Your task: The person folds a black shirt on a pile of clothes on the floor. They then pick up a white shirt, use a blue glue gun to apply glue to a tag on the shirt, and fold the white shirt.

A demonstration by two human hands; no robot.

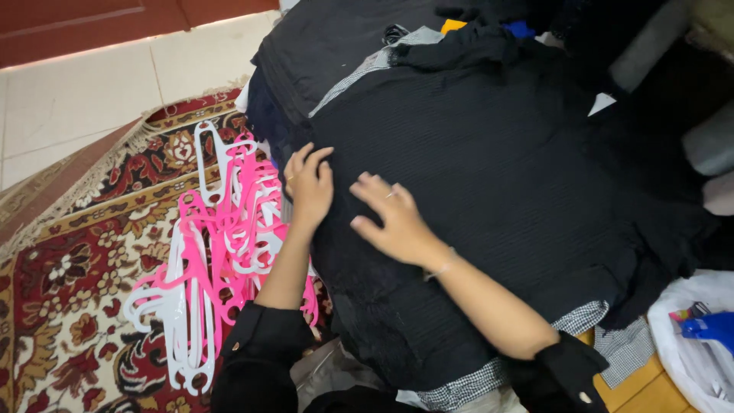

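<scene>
A large black ribbed garment [505, 176] lies spread flat on top of a stack of clothes. My left hand [310, 183] rests flat on its left edge, fingers apart and pointing up. Beside it, my right hand [394, 218] presses palm down on the same black fabric, fingers spread toward the left. Neither hand holds anything. Both forearms come up from black sleeves at the bottom of the view. Under the black garment a checked grey-and-white cloth [612, 336] peeks out at the lower right.
A heap of pink and white plastic hangers [222, 245] lies on a red patterned rug [69, 283] left of the clothes. Pale floor tiles [92, 84] lie beyond. A white plastic bag [688, 344] with a blue item sits at the lower right. More dark clothes [344, 38] are piled behind.
</scene>
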